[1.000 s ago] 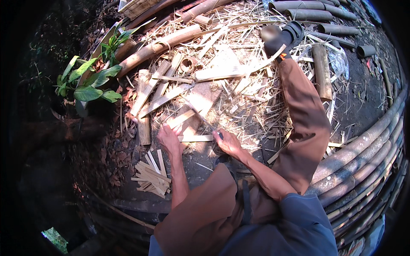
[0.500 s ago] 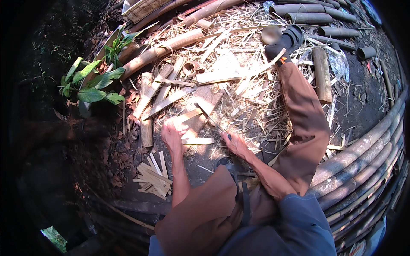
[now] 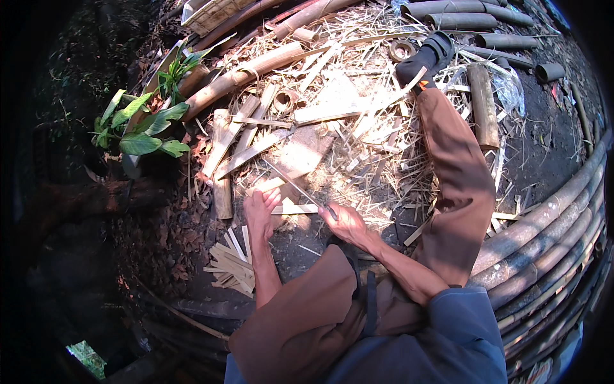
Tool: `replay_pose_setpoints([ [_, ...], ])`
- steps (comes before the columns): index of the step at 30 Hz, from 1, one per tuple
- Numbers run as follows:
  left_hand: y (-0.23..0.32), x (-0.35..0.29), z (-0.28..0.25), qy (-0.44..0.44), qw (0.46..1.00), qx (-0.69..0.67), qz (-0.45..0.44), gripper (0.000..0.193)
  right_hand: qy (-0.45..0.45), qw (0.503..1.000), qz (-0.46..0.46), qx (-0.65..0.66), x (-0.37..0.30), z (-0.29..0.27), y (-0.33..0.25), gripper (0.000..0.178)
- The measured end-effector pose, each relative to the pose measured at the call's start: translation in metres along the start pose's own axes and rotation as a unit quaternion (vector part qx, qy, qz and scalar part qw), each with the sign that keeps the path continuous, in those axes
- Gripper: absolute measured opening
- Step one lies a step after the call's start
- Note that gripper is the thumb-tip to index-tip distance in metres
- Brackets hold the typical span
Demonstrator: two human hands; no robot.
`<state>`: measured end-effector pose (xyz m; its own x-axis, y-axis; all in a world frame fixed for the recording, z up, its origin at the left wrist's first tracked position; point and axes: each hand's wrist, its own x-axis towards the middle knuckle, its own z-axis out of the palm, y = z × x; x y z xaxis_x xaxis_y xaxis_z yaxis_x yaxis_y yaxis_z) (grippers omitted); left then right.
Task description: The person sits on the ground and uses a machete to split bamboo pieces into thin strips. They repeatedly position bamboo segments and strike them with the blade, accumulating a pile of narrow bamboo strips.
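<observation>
My left hand (image 3: 258,208) is closed round a short pale bamboo strip (image 3: 269,185), whose end sticks out beyond the fingers. My right hand (image 3: 347,225) grips the handle of a knife (image 3: 291,181). Its long thin blade slants up and left, passing close to the strip's outer end; whether they touch I cannot tell. Under the blade lies a flat wooden block (image 3: 307,148). Another pale strip (image 3: 295,209) rests on the ground between my hands. Near my left forearm, several cut bamboo strips (image 3: 231,267) are heaped together.
Shavings (image 3: 377,160) cover the ground ahead, with split bamboo pieces (image 3: 252,157) at left. My outstretched leg (image 3: 457,173) bounds the right side, beside long bamboo poles (image 3: 543,233). A leafy plant (image 3: 144,131) stands at far left, and bamboo sections (image 3: 464,21) lie at the far right.
The knife blade has swung left and down toward my left hand, my right hand turning with it. The strip in my left hand now shows a shorter length past the fingers.
</observation>
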<state>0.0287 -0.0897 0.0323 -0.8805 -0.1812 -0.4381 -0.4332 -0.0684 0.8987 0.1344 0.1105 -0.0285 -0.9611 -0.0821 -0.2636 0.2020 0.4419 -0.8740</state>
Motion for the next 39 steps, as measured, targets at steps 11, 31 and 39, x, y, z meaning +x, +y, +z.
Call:
replay_pose_setpoints([
  [11,-0.012,-0.004,0.005,0.020,0.993,0.100,0.061,0.043,-0.052,0.997,0.034,0.053,0.001,0.008,-0.009,0.052],
  [31,-0.011,0.006,0.011,-0.025,0.992,0.079,0.098,0.034,0.001,0.988,0.134,0.076,0.013,0.003,0.031,0.050],
  [39,-0.036,0.019,0.028,0.021,0.984,0.101,0.147,0.034,-0.035,0.982,0.166,0.083,0.015,0.001,0.053,0.052],
])
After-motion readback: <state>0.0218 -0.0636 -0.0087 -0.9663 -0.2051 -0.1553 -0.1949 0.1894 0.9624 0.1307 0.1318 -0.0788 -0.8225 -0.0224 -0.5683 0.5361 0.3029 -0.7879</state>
